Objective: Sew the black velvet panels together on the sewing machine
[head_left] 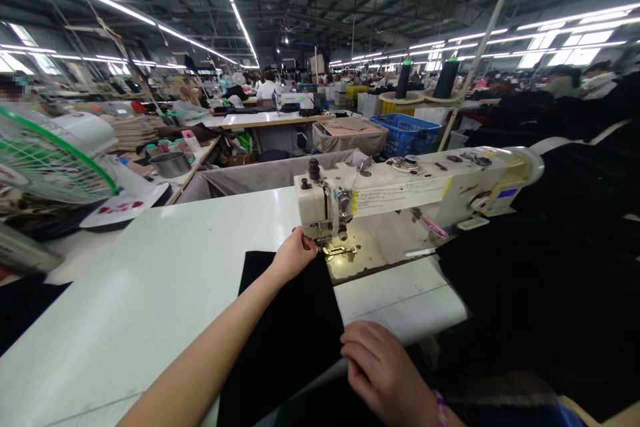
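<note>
A black fabric piece [295,327] lies on the pale sewing table and hangs toward the near edge. Its far right corner reaches the needle area of a white sewing machine [400,190]. My left hand [296,252] is closed, fingertips pinched together beside the presser foot, just over the fabric's far end; what the fingertips hold is too small to make out. Lower down, my right hand [383,367] has its fingers curled around the fabric's right edge, gripping it near the table's front. A lamp lights the metal plate [343,250] beside the needle.
A green-rimmed fan [55,160] stands at the left. Dark fabric [550,267] is heaped at the right. Behind the machine are a blue basket [407,137], thread cones [445,80] and a cloth-lined bin [350,137]. People sit at farther tables.
</note>
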The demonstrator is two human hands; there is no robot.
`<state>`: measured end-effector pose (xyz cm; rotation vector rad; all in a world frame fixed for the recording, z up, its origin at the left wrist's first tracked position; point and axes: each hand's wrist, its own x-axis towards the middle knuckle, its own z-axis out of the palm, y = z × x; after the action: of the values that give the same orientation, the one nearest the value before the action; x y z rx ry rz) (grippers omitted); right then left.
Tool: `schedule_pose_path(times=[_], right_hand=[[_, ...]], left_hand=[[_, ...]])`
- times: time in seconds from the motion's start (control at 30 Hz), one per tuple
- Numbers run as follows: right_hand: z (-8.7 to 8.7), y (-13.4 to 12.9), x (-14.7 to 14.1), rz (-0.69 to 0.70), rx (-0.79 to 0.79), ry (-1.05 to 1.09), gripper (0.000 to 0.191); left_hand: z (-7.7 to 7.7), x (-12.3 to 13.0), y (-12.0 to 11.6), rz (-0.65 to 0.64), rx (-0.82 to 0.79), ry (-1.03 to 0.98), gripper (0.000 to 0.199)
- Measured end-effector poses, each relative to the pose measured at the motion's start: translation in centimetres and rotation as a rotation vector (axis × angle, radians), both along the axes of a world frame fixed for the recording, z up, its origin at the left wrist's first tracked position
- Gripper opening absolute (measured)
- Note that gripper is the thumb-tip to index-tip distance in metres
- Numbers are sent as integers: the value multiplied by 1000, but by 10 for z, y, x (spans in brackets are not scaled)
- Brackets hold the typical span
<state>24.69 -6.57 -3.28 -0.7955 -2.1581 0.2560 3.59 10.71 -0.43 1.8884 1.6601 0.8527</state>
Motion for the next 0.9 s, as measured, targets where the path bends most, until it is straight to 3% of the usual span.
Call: schedule_pose_path(times=[0.17, 0.3, 0.37, 0.43, 0.53, 0.67, 0.9], right_hand=[[4, 1, 0, 20, -22, -16, 29], [6, -1, 2, 24, -69, -38, 31], [7, -1, 2, 30, -91, -38, 31], [9, -1, 2, 37, -111, -40, 30], [12, 2, 2, 54, -140, -46, 29], [15, 14, 1, 45, -138, -38, 31], [16, 50, -5, -5, -134, -146, 32]], left_hand=[[13, 3, -8, 4, 48, 145, 15], [30, 10, -60, -5, 157, 276, 14], [32, 14, -102, -177, 157, 320, 3], [26, 14, -141, -488, 164, 342, 12], [12, 8, -175, -662, 352, 397, 22], [6, -2, -166, -676, 532, 512, 38], [17, -10, -125, -650, 469, 503, 30]])
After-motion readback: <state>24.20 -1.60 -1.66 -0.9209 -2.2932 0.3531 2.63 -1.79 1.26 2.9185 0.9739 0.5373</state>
